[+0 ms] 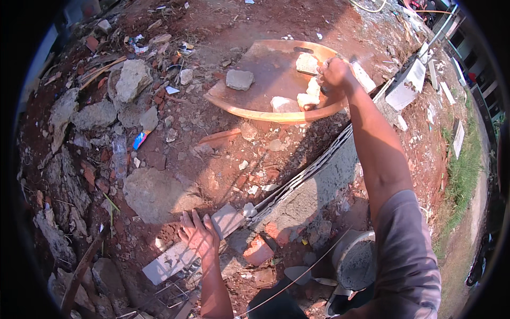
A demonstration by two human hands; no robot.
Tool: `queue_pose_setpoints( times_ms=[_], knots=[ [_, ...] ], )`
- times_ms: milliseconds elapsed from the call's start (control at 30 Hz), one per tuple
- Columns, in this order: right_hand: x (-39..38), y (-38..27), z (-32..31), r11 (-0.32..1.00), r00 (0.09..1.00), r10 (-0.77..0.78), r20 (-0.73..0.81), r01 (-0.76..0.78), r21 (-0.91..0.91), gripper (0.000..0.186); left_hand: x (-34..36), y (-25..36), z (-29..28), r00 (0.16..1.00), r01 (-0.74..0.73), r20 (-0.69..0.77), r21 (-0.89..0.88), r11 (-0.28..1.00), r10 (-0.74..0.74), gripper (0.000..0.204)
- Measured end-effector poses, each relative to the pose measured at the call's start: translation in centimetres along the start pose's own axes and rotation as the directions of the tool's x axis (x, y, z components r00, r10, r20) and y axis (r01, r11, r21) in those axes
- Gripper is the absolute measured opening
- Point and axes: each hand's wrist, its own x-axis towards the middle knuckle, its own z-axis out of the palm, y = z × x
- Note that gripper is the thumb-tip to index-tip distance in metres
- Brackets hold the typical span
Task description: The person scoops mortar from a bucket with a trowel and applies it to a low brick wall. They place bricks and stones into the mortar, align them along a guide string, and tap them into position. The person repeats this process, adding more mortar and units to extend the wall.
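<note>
An orange plastic tray [236, 111] lies on the rubble, holding a grey block [239, 80] and several pale chunks [285, 104]. My right hand [336, 74] is closed at the tray's right side, beside a pale block [306, 63]; whatever it grips is hidden. My left hand [200, 235] lies with fingers spread across a flat pale board [166, 263] at lower center, beside the end of a long mortar-edged wall strip [300, 194].
A bucket [357, 263] of grey mixture and a trowel [297, 274] sit low at right, crossed by a thin line. Large rocks [133, 80], broken bricks [258, 250] and litter cover the soil at left and center. Grass [458, 181] borders a path at far right.
</note>
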Motion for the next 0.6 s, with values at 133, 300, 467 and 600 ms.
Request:
queue_pose_setpoints(
  times_ms=[133,300,467,600],
  knots=[
    [5.9,0.0,6.1,0.994,0.984,0.105,0.142,-0.1,-0.045,0.043,0.3,-0.1,-0.4,1.0,-0.003,0.007,0.036,0.999,0.003,0.046],
    [10.9,0.6,10.6,0.974,0.959,0.149,0.239,-0.101,-0.204,0.085,0.5,0.0,-0.6,1.0,-0.011,0.026,0.062,0.998,0.009,0.045],
    [11.2,-2.7,15.3,0.938,0.974,0.176,0.144,-0.121,-0.324,0.056,-0.1,-1.0,-0.9,0.999,0.017,0.046,0.095,0.995,-0.022,0.046],
    [17.8,8.3,14.8,0.918,0.941,-0.284,0.182,0.322,-0.23,0.068,1.7,1.2,0.4,1.0,-0.012,0.02,-0.007,1.0,0.012,0.041]
  ],
)
